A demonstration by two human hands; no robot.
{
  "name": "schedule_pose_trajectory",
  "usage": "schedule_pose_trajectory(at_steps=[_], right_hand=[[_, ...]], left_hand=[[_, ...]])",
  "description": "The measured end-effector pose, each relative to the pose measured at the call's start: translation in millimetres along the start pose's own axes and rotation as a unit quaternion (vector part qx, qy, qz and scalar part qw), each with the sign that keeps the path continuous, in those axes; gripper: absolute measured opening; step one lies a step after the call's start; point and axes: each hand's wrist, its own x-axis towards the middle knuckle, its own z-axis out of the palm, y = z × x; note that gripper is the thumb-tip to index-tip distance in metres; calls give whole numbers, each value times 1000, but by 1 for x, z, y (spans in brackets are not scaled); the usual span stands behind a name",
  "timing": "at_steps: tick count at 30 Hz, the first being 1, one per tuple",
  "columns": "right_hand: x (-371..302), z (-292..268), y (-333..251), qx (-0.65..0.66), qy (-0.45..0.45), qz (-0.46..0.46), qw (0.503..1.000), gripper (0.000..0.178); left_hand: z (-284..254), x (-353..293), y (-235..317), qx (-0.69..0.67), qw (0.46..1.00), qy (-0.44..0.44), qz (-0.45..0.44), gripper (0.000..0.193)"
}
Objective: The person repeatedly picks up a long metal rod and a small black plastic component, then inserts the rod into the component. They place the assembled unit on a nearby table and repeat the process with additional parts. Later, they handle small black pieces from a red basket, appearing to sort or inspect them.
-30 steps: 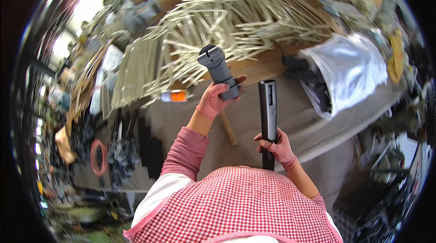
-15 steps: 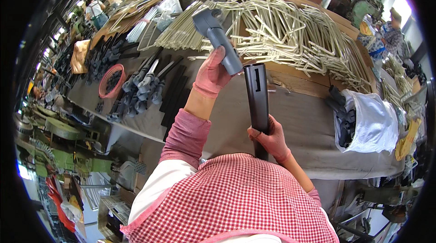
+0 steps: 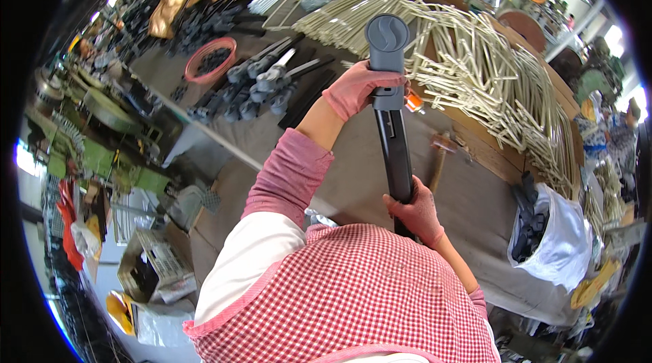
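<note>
My left hand (image 3: 360, 90), in a pink glove, is closed round a grey plastic fitting (image 3: 388, 50) with a round cap at its top. The lower end of this fitting meets the upper end of a black tube (image 3: 392, 149), which has a slot in its face. How deep one sits in the other is not visible. Lower down, my gloved right hand (image 3: 419, 213) grips the tube near its bottom, close to my checked apron. A small orange-and-clear object (image 3: 413, 101) shows just right of the fitting; I cannot make out its kind.
A hammer-like tool with a wooden handle (image 3: 440, 167) lies right of the tube. Bent pale metal rods (image 3: 475, 81) are heaped beyond. Grey fittings (image 3: 261, 81) and a pink ring-shaped coil (image 3: 210, 61) lie left; a white sack (image 3: 560, 241) of dark parts stands right.
The fitting has swung upright and come down onto the tube's top end, where before they were apart. The view has turned, and the hammer-like tool now shows.
</note>
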Motion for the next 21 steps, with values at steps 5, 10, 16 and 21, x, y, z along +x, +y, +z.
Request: schedule_pose_trajectory(at_steps=[5,10,16,21], right_hand=[[21,19,-6,-30,-40,-27,998,35],[47,30,-31,-94,-93,-21,991,37],[74,37,-66,-104,-144,16,984,35],[105,43,-66,-117,-173,65,976,41]], left_hand=[[-46,-37,-12,-211,972,92,-45,27],[-73,-65,8,-184,978,88,48,26],[-63,-85,12,-185,972,140,37,25],[-81,-102,-45,-161,952,231,-120,29]])
